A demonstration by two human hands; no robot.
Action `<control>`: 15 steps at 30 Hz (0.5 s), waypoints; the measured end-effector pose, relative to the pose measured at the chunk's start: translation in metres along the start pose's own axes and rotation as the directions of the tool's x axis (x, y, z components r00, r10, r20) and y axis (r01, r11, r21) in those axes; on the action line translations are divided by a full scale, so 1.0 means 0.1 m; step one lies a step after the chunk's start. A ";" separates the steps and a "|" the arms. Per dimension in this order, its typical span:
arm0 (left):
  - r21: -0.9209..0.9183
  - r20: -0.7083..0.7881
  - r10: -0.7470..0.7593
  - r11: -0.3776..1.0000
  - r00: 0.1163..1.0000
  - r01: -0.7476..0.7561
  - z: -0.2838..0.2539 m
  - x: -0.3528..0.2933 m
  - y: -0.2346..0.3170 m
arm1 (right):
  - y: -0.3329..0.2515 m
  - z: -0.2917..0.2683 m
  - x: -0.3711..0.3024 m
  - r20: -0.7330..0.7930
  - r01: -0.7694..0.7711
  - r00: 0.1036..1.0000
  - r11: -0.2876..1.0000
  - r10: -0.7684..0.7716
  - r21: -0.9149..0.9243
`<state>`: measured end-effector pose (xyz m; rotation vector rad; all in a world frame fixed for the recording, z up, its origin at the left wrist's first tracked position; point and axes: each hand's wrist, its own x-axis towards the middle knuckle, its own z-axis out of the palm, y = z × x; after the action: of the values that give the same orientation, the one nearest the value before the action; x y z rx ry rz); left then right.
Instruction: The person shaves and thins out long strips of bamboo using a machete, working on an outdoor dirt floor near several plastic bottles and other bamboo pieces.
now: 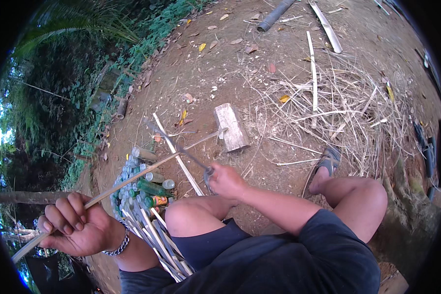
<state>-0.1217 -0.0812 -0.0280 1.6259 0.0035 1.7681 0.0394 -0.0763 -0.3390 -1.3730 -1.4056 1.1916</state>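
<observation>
A long, thin bamboo strip (127,183) runs slantwise from the lower left, and my left hand (81,226) is closed around it near its lower end. The strip's far end reaches a squared wooden block (231,126) lying on the dirt; whether it rests on it or in a notch cannot be made out. In my right hand (226,182) is the handle of a knife (191,155). Its long dark blade points up and to the left, crossing the bamboo strip in view. Whether blade and strip touch is unclear.
Several glass bottles (154,187) lie heaped by my left knee, beside a bundle of split strips (157,240). Another strip (179,156) lies on the ground. Shavings (343,98) pile up at the right. A bamboo pole (275,15) lies far off.
</observation>
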 end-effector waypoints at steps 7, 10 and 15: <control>0.052 -0.055 0.037 0.998 0.998 -0.034 0.06 -0.13 0.06 | -0.36 -0.25 0.00 0.135 -0.047 0.989 0.998 0.054 -0.050; 0.077 -0.079 0.042 0.996 0.996 -0.036 0.10 -0.09 0.00 | -0.29 -0.18 0.03 0.081 0.113 0.991 0.993 -0.109 -0.038; 0.082 -0.105 0.075 0.994 0.992 -0.066 0.11 0.05 -0.14 | 1.08 -0.39 0.51 -0.077 -0.201 0.979 0.959 0.189 -0.199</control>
<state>-0.1049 -0.0739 -0.0279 1.6012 0.0674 1.9297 0.0977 -0.0266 -0.4385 -1.7107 -1.4096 1.1450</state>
